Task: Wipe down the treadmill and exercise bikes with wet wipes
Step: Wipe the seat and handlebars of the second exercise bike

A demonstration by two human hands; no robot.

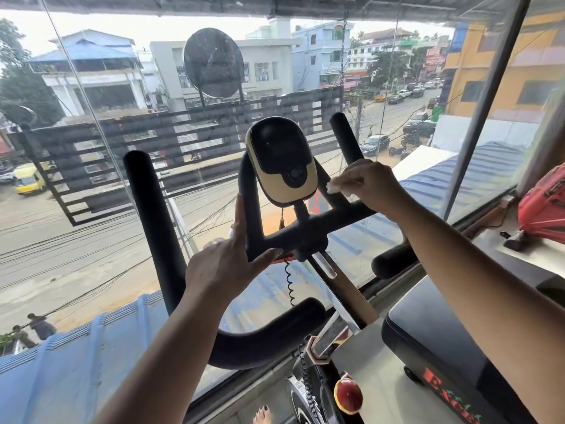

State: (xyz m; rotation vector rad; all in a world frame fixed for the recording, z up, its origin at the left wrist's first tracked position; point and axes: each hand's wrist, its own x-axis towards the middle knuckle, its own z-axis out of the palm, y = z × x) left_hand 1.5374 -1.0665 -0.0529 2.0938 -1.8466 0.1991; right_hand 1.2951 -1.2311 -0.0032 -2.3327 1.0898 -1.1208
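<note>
An exercise bike stands in front of me with black padded handlebars (153, 215) and a cream-and-black console (282, 162) on its centre post. My left hand (227, 260) rests against the inner loop of the handlebar, fingers straight and thumb spread under the crossbar. My right hand (368, 186) pinches a crumpled white wet wipe (426, 187) and presses it on the right inner bar, just beside the console. Most of the wipe is hidden under the fingers.
A large glass window (91, 148) rises right behind the bike, with a street below. A black treadmill deck (434, 338) lies at the lower right. A red object (544, 206) sits on the sill at the right. The bike's red knob (348, 393) is low centre, with a bare foot (263, 416) beside it.
</note>
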